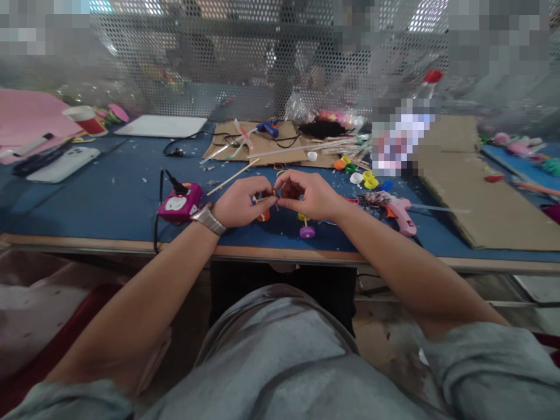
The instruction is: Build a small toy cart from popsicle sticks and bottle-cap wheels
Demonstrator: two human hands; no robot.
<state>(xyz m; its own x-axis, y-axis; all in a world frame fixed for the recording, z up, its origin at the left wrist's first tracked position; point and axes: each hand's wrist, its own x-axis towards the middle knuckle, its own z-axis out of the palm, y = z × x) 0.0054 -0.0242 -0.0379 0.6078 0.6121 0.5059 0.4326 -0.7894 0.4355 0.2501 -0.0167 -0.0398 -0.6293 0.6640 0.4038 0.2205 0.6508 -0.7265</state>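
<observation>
Both my hands meet over the blue table (pixel 109 198) near its front edge. My left hand (pixel 242 202), with a metal watch on the wrist, pinches a small stick piece (pixel 272 200) at its fingertips. My right hand (pixel 306 195) pinches the same piece from the other side. Under the left fingers shows an orange cap (pixel 263 216). Below the right hand stands a short stick with a yellow cap and a purple cap (pixel 307 232) at its ends.
A pink glue gun (pixel 398 211) lies right of my hands, a magenta power box (pixel 180 204) with a black cord to the left. Loose coloured caps (pixel 365 178), sticks and cardboard sheets (pixel 464 175) lie behind. A phone (pixel 65 164) and red cup (pixel 87 119) sit far left.
</observation>
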